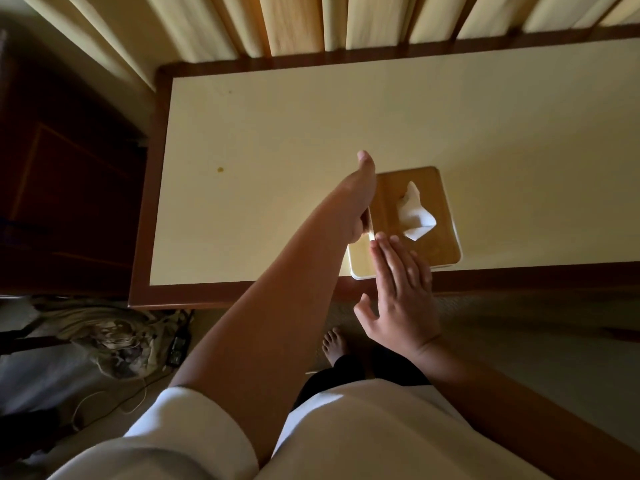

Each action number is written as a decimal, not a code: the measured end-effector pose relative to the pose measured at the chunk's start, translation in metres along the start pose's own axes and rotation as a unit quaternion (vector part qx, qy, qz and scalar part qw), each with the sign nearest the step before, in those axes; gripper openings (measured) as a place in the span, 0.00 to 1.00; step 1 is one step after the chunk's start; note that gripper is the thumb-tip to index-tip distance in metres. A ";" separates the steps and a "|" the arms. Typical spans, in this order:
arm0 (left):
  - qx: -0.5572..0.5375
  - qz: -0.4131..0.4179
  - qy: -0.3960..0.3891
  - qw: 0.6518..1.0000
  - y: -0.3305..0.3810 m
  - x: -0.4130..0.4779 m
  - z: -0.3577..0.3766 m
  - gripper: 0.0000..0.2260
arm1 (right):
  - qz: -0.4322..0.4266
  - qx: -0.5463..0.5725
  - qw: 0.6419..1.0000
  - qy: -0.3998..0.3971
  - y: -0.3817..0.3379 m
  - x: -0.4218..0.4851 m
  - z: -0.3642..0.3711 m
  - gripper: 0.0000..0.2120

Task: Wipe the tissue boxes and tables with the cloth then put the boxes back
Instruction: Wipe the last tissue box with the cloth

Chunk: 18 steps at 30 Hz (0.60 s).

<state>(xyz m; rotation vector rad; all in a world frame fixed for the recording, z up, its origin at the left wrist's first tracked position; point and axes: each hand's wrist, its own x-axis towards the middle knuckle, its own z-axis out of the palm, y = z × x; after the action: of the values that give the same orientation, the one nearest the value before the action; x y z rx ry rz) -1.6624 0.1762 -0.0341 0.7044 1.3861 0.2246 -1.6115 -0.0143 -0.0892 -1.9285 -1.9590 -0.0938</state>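
White shirt (346,427) fills the bottom of the view, and two bare forearms reach forward from it over one bare foot (334,342) on the floor. One tissue box (440,244), with a wooden lid over a white base, sits at the near edge of the single cream tabletop (277,133), right of its middle, and its near corner reaches over the brown wooden rim. Whether the box rests flat or is raised a little cannot be told. One white tissue (414,213) stands out of the slot in the lid.

The left grip (356,202) is clamped on the box's left side: the thumb points forward above the far-left corner and the fingers are tucked down against the side wall, mostly hidden by the palm. The right grip (401,299) is spread flat, with its fingers straight and close together. The fingertips lie on the near-left corner of the lid, just beside the left grip, and the thumb sticks out to the left.

Two small marks show on the tabletop: one yellowish spot (220,169) well to the left of the box and one fainter speck (230,92) further back. One pale curtain (294,22) hangs in folds behind the tabletop. One dark wooden cabinet (69,185) stands to the left, and below it one crumpled heap of fabric (114,337) lies on the floor among thin cables
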 end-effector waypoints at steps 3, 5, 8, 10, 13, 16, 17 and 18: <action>0.012 -0.005 0.008 1.000 0.003 -0.006 0.000 0.43 | 0.000 0.006 1.000 -0.008 0.000 0.000 -0.001 0.45; 0.004 0.013 -0.004 1.000 0.007 -0.025 0.001 0.41 | 0.001 0.006 1.000 -0.012 0.000 -0.001 -0.003 0.46; -0.023 0.034 -0.023 0.999 0.009 -0.031 0.005 0.40 | 0.000 0.019 1.000 -0.014 -0.001 -0.001 -0.005 0.46; -0.015 0.016 0.003 1.000 0.007 -0.029 0.006 0.38 | -0.006 0.023 1.000 -0.019 0.000 -0.002 -0.005 0.47; -0.006 0.001 0.027 1.000 0.009 -0.021 0.006 0.35 | -0.008 0.029 0.999 -0.028 0.002 0.000 -0.007 0.46; 0.026 -0.003 -0.001 1.000 0.013 -0.024 0.002 0.40 | -0.002 0.028 0.999 -0.026 0.001 -0.001 -0.006 0.47; 0.027 0.001 -0.018 0.999 0.018 -0.028 0.002 0.42 | -0.002 0.034 0.999 -0.026 0.001 -0.001 -0.007 0.47; 0.029 0.009 -0.030 0.999 0.022 -0.031 0.003 0.42 | 0.001 0.042 0.999 -0.025 0.000 0.000 -0.007 0.47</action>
<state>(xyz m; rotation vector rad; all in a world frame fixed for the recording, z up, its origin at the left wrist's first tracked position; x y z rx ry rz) -1.6606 0.1750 0.0041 0.7658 1.3339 0.1765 -1.6100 -0.0165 -0.0823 -1.8964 -1.9606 0.0365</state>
